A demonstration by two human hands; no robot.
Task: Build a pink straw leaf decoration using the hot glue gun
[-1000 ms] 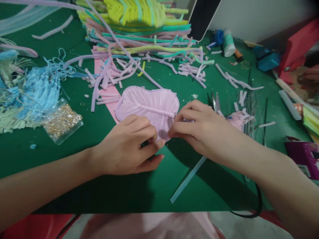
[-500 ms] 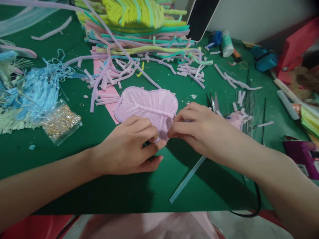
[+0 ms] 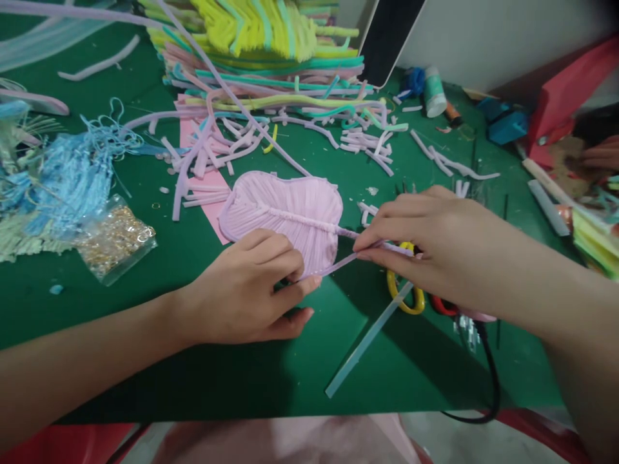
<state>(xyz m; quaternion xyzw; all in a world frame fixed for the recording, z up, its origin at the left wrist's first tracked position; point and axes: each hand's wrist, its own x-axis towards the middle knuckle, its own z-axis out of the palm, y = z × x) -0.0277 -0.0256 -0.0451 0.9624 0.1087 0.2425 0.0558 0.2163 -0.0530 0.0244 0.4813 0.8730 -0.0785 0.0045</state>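
A lilac leaf-shaped piece made of pipe cleaners, with a raised middle rib, lies on the green table. My left hand pinches its lower edge between thumb and fingers. To the right of the leaf, my right hand pinches a thin lilac strip that runs from the lower edge, close to the stem. Scissors with a yellow handle lie partly hidden under my right hand. A translucent stick rests just below them.
Lilac offcuts and a heap of colored pipe cleaners lie behind the leaf. Blue tassels and a bag of gold findings are at left. A black cord hangs over the front edge at right.
My right hand has moved right, away from the leaf's edge, drawing the lilac strip out. The stem and the yellow scissor handle now show. My left hand keeps its hold.
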